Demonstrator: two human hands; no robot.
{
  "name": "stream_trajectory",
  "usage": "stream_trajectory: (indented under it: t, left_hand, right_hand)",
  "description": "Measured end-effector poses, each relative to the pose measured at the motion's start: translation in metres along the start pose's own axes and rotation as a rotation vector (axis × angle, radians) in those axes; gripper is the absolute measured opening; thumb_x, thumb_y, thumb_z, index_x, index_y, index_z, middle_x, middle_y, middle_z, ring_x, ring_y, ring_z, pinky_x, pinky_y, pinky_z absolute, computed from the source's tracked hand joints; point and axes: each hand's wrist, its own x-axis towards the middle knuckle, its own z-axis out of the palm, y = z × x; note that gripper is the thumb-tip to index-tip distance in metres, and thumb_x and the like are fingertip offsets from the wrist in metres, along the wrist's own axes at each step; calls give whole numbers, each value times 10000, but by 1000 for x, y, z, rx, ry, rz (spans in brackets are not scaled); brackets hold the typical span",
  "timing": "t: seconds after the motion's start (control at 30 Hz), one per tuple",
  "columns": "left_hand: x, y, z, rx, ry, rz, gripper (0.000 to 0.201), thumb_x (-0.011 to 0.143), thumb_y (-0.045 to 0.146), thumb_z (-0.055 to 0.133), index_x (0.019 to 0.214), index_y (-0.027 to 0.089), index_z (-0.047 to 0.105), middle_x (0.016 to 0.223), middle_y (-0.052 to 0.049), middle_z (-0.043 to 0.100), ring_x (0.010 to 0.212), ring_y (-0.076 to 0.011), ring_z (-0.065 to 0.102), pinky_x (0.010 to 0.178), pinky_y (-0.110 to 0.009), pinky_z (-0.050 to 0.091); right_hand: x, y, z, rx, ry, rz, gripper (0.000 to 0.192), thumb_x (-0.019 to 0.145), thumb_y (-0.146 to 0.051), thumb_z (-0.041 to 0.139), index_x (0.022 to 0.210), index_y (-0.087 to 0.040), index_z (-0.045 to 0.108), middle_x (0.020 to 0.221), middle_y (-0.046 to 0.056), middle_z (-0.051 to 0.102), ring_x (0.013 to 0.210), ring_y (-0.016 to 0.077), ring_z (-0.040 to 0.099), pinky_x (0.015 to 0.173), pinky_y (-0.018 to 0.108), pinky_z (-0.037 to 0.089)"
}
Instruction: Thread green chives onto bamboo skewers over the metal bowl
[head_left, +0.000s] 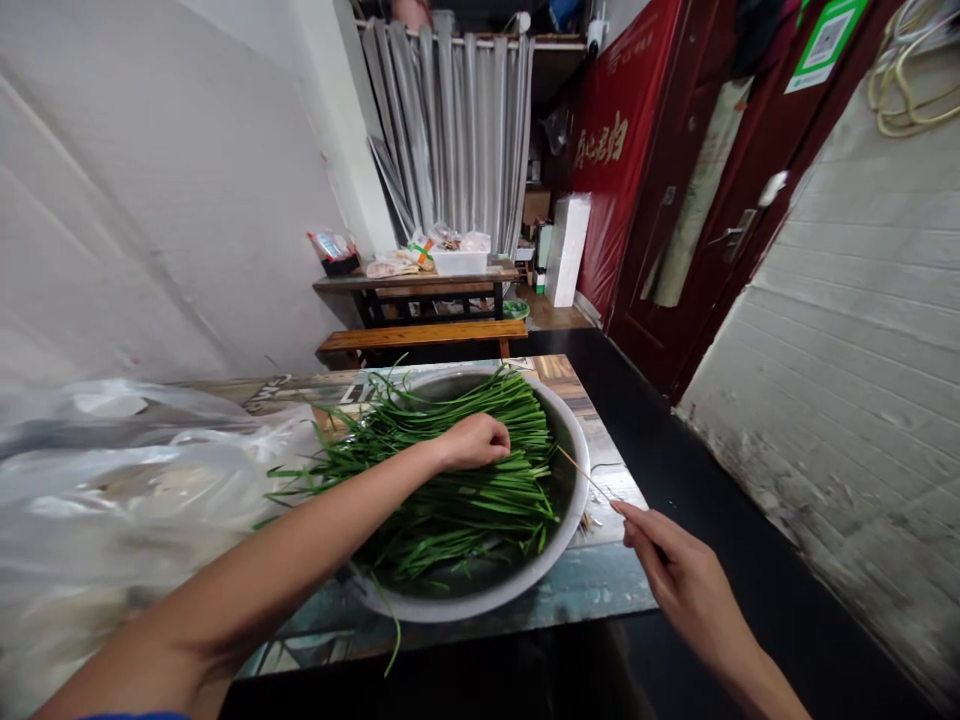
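A wide metal basin (576,480) stands on the table, heaped with long green garlic chives (480,510) whose cut ends point right. My left hand (474,441) reaches across the heap from the left, its fingers curled down and closed at the chives; the fingertips are partly hidden. To the right of the basin, my right hand (675,565) pinches a thin wooden skewer (589,477) between thumb and fingers. The skewer slants up to the left, with its tip over the basin's right rim near the chive ends.
More skewers (589,523) lie on the patterned tabletop (600,580) beside the basin. Clear plastic bags (150,500) cover the table's left side. Behind stand a wooden bench (427,335) and another table with a white tub (460,262). A brick wall (840,400) runs along the right.
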Motion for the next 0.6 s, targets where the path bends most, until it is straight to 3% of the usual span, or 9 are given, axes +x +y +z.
stream_trajectory:
  t: [0.17,0.33,0.43,0.6]
  left_hand:
    - [-8,6,-10,-628,48,-115,144,732,268,540,750,125,537,654,-19,613,530,-90,553,502,-191,370]
    - [-18,2,-9,-1041,31,-278,248,643,246,671,818,104,568,659,-20,601,518,-53,505,522,-187,368]
    - [-21,2,-9,-1163,20,-319,325,607,182,696,904,110,586,682,-23,609,543,-57,511,527,-189,359]
    - [-23,7,-5,-1125,80,-322,333,623,242,695,925,110,644,674,-16,600,462,-31,429,440,-182,248]
  right_hand:
    - [9,-8,5,-131,-39,27,355,865,-220,369,1176,-189,538,766,53,671,631,159,630,579,227,473]
    - [27,-19,17,-277,-58,-30,348,861,-206,366,1136,-204,579,786,53,653,644,175,632,552,236,459]
    - [33,-24,24,-314,-27,-27,343,858,-203,370,1124,-206,587,809,55,644,642,177,627,549,243,456]
    - [34,-29,32,-265,-5,-7,358,842,-158,368,1134,-188,573,893,69,655,724,187,635,632,259,479]
